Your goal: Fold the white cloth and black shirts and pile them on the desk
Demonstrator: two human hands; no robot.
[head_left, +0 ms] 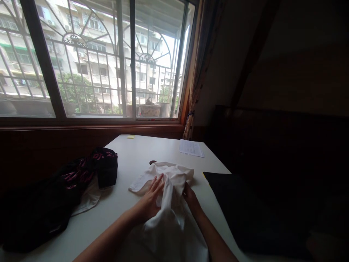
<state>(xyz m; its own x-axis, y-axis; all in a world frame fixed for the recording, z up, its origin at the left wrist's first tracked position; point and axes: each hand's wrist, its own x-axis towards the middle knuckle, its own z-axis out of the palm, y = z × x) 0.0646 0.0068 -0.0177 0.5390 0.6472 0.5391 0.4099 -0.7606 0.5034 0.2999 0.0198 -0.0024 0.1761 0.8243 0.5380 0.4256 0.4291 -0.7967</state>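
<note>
A white garment lies crumpled on the white table, running from the middle toward me. My left hand lies flat on its left part with the fingers stretched out. My right hand sits at the garment's right side, fingers curled into the cloth and partly hidden by a fold.
A heap of black clothes with pink lettering lies at the table's left. A printed sheet and a yellow sticky note lie at the far edge. A black flat thing covers the right. A barred window is behind.
</note>
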